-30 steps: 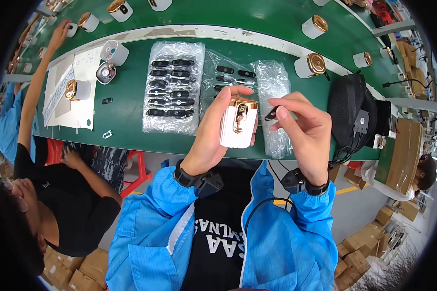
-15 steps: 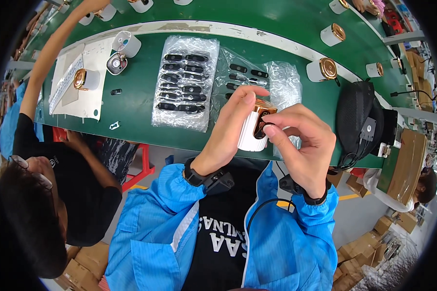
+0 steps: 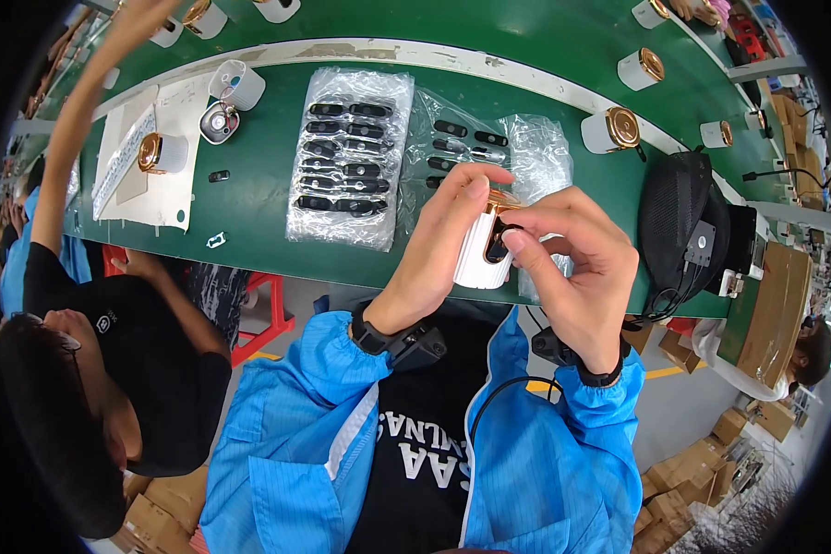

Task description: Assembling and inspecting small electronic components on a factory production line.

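My left hand is wrapped round a small white ribbed canister with a gold-coloured top, held tilted above the table's near edge. A glossy black oval panel lies along the canister's side, facing my right hand. The thumb and forefinger of my right hand pinch at this panel's right edge; whether a thin piece is between the tips is hidden. Beyond my hands, several similar black panels lie in rows on a bubble-wrap sheet, and a few more are on clear plastic.
Gold-topped white canisters stand along the green table. To the right is a black mesh case with cables. At left, a white sheet bears another canister. A co-worker sits there, arm stretched across the table.
My right fingertips have shifted slightly up along the black panel, and the canister stands a little straighter. The co-worker's arm has moved left, and the canisters at the back have shifted right.
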The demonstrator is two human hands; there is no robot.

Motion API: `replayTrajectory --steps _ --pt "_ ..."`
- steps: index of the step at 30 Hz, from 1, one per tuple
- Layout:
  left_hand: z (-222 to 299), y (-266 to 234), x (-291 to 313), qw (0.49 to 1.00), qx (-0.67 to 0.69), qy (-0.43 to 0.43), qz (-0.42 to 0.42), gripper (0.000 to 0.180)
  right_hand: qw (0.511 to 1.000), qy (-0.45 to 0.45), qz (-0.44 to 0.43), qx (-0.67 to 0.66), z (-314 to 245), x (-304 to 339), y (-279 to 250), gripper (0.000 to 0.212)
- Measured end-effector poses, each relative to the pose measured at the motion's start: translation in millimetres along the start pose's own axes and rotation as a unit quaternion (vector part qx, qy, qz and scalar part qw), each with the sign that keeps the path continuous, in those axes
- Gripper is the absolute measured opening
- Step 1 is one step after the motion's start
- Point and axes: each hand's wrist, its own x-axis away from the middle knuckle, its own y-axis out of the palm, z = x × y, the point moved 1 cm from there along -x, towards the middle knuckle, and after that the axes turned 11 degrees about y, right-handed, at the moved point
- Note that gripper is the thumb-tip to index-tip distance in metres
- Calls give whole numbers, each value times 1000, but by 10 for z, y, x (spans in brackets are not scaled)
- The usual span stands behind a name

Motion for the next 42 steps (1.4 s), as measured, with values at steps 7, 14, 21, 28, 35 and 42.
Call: replayTrajectory --steps 7,14,21,28,35,42 --pt "10 8 1 1000 4 2 0 48 999 30 -10 4 -37 1 -6 22" --pt "21 9 4 1000 -11 5 7 48 1000 14 1 11 -11 2 19 24" --pt "9 13 13 1000 15 -17 3 49 1000 7 2 24 -8 13 15 24" --pt "7 21 23 998 46 -38 2 50 1000 14 4 21 -33 23 21 24" --pt "-4 20 24 999 29 -19 -9 50 999 -22 9 44 28 36 4 25" --pt "51 25 78 994 104 -39 -10 44 998 -12 16 58 55 35 -23 31"
